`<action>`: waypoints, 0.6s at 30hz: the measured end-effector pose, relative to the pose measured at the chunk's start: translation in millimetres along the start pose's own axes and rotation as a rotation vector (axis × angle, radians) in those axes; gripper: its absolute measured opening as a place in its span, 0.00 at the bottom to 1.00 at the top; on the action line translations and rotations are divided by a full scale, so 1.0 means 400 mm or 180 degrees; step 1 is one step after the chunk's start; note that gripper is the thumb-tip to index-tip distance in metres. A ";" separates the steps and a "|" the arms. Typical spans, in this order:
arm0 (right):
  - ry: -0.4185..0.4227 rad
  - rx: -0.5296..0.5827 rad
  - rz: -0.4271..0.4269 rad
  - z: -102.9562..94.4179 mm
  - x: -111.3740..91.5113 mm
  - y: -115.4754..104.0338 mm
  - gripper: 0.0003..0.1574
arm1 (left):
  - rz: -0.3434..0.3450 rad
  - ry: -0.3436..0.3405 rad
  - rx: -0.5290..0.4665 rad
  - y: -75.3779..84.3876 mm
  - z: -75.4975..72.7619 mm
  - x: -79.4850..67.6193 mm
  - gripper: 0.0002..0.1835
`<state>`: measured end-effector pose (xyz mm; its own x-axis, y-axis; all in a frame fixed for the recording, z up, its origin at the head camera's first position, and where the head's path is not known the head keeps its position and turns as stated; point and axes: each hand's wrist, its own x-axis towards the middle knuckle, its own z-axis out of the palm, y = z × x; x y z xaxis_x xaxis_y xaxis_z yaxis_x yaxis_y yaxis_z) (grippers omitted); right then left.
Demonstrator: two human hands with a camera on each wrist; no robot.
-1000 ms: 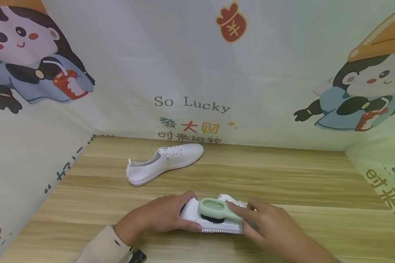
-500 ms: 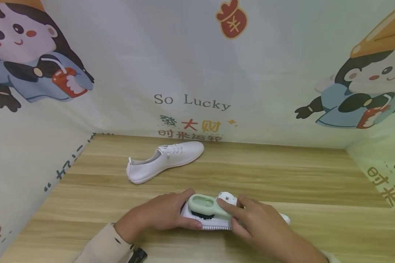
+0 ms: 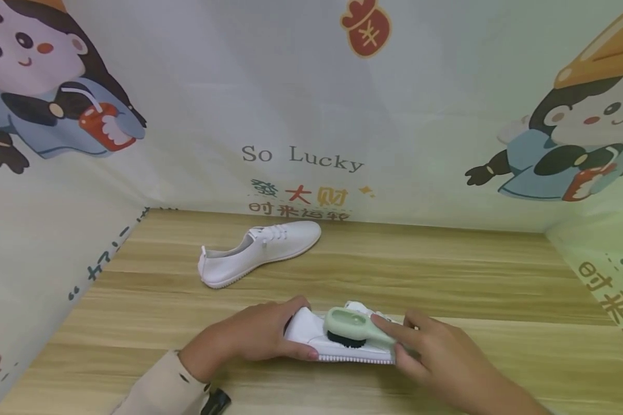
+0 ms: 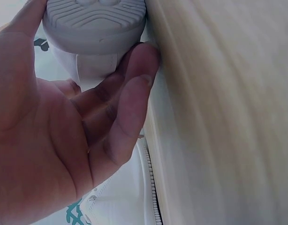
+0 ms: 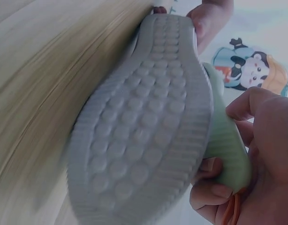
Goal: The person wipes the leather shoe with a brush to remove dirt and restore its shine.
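Note:
A white lace-up shoe (image 3: 303, 327) lies tipped on its side on the wooden table, its sole (image 5: 139, 117) facing the wearer. My left hand (image 3: 251, 334) grips it by the heel, thumb along the sole edge and fingers behind. In my right hand (image 3: 438, 351) is a pale green scrub brush (image 3: 345, 321), its black bristles against the shoe's upper. The fingers wrap its ribbed handle (image 5: 228, 150), which has an orange loop (image 5: 234, 208) at the end. The right hand and forearm hide the toe in the head view.
A second white shoe (image 3: 285, 245) stands upright farther back on the wooden table (image 3: 446, 271), toe to the right. Printed cloth walls (image 3: 228, 104) enclose the table at the back and both sides. A small black object (image 3: 216, 402) shows beside the left sleeve (image 3: 158, 383).
My right hand moved the brush left toward the heel, then back right toward the shoe's middle. The left hand keeps its hold on the heel.

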<state>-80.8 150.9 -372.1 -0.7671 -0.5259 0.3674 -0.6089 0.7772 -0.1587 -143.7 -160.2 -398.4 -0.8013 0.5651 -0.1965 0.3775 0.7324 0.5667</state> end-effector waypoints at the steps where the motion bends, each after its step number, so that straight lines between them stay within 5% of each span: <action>1: -0.0035 0.0002 0.0037 -0.004 -0.006 0.005 0.29 | -0.0001 -0.0006 0.0005 0.000 0.000 0.000 0.37; 11: -0.0414 0.0079 0.0343 -0.035 -0.036 0.033 0.27 | -0.0029 -0.0011 0.0009 0.002 -0.003 -0.004 0.38; 18: -0.0249 0.0102 0.0061 -0.021 -0.023 0.023 0.27 | -0.0023 -0.0036 -0.0053 0.007 -0.003 -0.002 0.38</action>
<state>-77.6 165.7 -369.2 -0.7913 -0.5375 0.2914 -0.5992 0.7766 -0.1946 -142.5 -159.2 -395.8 -0.7986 0.5642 -0.2095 0.3639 0.7300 0.5784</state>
